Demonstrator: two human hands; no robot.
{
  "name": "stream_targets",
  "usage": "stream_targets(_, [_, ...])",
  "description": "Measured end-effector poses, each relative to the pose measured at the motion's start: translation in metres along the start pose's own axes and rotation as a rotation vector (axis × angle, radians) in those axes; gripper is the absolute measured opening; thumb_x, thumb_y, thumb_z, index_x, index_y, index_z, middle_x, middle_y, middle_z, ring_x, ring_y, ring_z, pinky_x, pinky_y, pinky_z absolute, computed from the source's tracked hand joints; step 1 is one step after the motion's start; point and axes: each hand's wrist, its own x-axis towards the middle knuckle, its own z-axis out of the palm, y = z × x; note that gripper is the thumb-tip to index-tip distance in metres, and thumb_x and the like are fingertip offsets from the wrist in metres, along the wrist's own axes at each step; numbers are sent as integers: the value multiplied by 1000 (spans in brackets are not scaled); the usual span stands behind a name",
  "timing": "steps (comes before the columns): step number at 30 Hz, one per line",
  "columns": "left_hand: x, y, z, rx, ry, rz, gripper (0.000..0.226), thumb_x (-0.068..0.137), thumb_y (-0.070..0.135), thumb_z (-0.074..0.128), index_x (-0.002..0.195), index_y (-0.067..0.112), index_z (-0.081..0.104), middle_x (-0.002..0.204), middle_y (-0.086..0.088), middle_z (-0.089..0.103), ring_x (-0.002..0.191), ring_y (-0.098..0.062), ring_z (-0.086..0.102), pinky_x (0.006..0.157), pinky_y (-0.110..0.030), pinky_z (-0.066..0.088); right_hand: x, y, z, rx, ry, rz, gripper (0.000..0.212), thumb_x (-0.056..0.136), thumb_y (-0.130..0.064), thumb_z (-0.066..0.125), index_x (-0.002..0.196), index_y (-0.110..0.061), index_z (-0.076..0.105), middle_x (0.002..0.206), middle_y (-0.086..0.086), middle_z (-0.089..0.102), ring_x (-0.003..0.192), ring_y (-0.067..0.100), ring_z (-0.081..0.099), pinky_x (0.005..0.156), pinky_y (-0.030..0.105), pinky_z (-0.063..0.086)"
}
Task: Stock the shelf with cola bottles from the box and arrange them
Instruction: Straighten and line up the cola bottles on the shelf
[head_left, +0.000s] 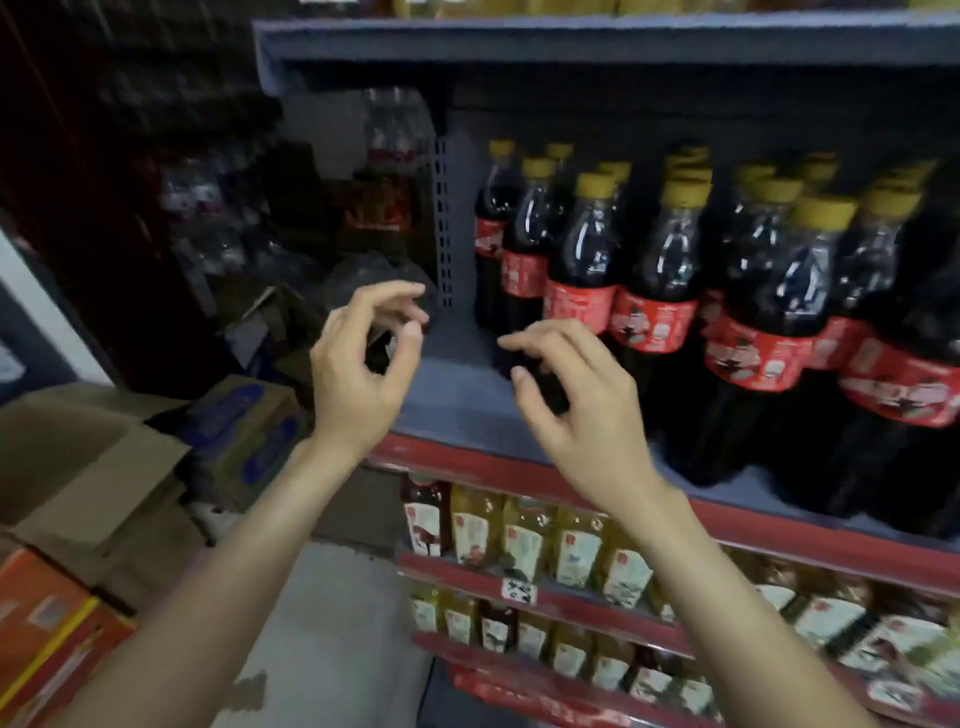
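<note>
Cola bottles (649, 291) beyond raised left hand (358, 374), right hand (576, 410), fingers (519, 340) loosely curled.

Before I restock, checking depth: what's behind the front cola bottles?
Behind the front cola bottles, more yellow-capped bottles stand in rows. The shelf's back panel shows only at left; elsewhere it's covered.

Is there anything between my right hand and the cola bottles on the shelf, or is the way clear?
Nothing visible is in the way. The right hand hovers empty just in front of the leftmost cola bottles, with only bare shelf below it. The left hand is off to the side, holding nothing.
</note>
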Motion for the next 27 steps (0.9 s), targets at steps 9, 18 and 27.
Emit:
stream_targets(9, [69,-143,28,-239,-343,-304,54,90,15,63,137,22,37,117,6,53,92,2,57,84,-17,49,62,13,132,-112,23,356,50,93,-14,55,141,-12,41,136,9,46,122,23,50,96,35,45])
stream_targets(18, [125,-173,109,-515,-571,-400,63,97,21,54,149,18,19,144,-3,41,129,-10,41,95,-7,39,123,53,185,-316,-49,774,87,92,-10,56,153,-12,-6,158,22,5,135,41,35,102,44,39])
stream_targets(27, [126,-189,129,-501,-583,-269,66,95,24,57,149,13,21,152,-6,34,137,-13,36,110,-27,31,122,70,188,-268,-42,849,92,90,-2,53,152,-22,-13,144,26,33,110,41,56,82,41,46])
